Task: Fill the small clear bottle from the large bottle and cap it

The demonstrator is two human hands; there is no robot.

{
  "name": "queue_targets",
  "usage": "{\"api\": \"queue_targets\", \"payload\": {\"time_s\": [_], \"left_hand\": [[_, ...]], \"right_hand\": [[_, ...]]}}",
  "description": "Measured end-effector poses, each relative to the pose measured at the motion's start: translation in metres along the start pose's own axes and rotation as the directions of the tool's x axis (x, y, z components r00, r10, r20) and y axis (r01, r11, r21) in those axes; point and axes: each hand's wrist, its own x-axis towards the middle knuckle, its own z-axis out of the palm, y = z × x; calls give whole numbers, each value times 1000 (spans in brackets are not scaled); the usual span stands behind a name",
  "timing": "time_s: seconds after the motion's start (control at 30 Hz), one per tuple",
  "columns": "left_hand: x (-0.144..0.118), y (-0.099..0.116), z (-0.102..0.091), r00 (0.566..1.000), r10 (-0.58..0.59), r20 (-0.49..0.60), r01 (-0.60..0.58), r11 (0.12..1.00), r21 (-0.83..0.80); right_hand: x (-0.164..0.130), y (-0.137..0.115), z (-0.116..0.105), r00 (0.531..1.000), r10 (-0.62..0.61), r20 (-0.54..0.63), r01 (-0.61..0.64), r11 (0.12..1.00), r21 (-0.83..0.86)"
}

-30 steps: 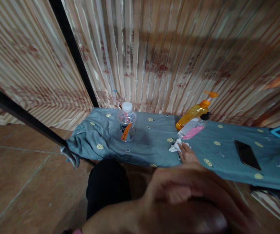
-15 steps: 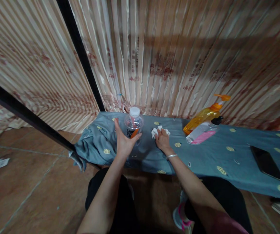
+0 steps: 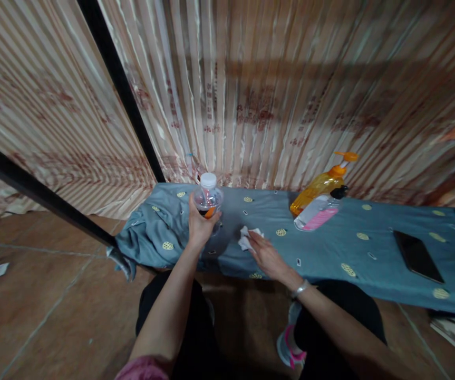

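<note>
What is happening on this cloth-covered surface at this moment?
A seated person has the left hand wrapped around a clear bottle with a white cap, standing upright on the blue cloth. The right hand presses a crumpled white tissue against the cloth. Two pump bottles and a dark phone lie further right.

Home room – draped curtain (image 3: 251,89), tiled floor (image 3: 33,306)

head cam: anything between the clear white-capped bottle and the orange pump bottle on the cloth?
In the head view, between the clear white-capped plastic bottle and the orange pump bottle lies bare blue-grey patterned cloth; the crumpled white tissue under the right hand sits nearer the camera.
</note>
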Motion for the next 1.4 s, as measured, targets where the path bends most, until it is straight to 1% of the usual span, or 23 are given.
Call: {"api": "queue_targets", "payload": {"time_s": [0.1, 0.17, 0.23, 0.3, 0.33, 0.4, 0.6, 0.67, 0.73, 0.8, 0.83, 0.9, 1.0, 1.07, 1.1, 1.17, 1.23, 1.3, 1.33, 1.4], "left_hand": [[-1, 0, -4, 1000, 8, -4, -8, 1000, -6], [-2, -1, -6, 1000, 10, 0, -10, 1000, -7], [-2, -3, -8, 1000, 5, 5, -5, 1000, -9], [-2, -5, -9, 1000, -2, 6, 2, 1000, -15], [-2, -5, -9, 1000, -4, 7, 4, 1000, -20], [-2, -6, -9, 1000, -10, 13, 10, 1000, -26], [-1, -6, -8, 1000, -19, 25, 19, 1000, -19], [-1, -7, -7, 1000, -10, 23, 10, 1000, -30], [0, -9, -5, 1000, -2, 22, 3, 999, -37], [1, -11, -4, 1000, -6, 21, 7, 999, -40], [2, -12, -3, 1000, -10, 21, 11, 999, -43], [2, -13, -2, 1000, -16, 14, 17, 998, -52], [3, -13, -1, 1000, -17, 7, 18, 999, -42], [3, -12, -1, 1000, -9, 6, 10, 999, -32], [3, -13, -1, 1000, -6, 7, 6, 999, -36], [2, -14, -1, 1000, 0, 9, 0, 998, -59], [2, -15, -2, 1000, 2, 14, -1, 996, -87], [1, -16, -2, 1000, 9, 21, -6, 995, -102], [1, -15, -3, 1000, 10, 25, -8, 995, -102], [0, -14, -4, 1000, 6, 28, -4, 996, -86]], "right_hand": [[-46, 43, -19, 994, 105, 1, -105, 989, -101], [-68, 65, -27, 977, 204, -64, -212, 965, -157], [-78, 75, -30, 950, 290, -117, -308, 934, -183], [-71, 76, -25, 931, 339, -135, -360, 914, -188], [-62, 74, -21, 928, 350, -132, -370, 910, -186], [-35, 69, -9, 925, 359, -122, -377, 908, -183], [80, 61, 29, 896, 432, -105, -444, 882, -156], [110, 54, 38, 898, 433, -86, -441, 887, -140], [128, 40, 43, 913, 404, -59, -408, 905, -120], [133, 21, 45, 941, 337, -24, -338, 936, -95], [130, 9, 44, 957, 291, -5, -290, 954, -80], [115, -15, 40, 982, 184, 29, -183, 982, -48], [74, -44, 27, 997, 44, 71, -44, 999, -4], [41, -49, 15, 997, -18, 82, 16, 999, 30], [24, -46, 8, 996, -48, 78, 44, 998, 54], [-10, -30, -7, 995, -63, 74, 58, 996, 66], [-44, -4, -21, 999, -11, 51, 11, 1000, 0], [-76, 27, -34, 994, 105, -2, -105, 990, -90], [-90, 42, -39, 983, 176, -55, -181, 975, -126], [-110, 63, -47, 947, 301, -114, -317, 934, -167]]}}
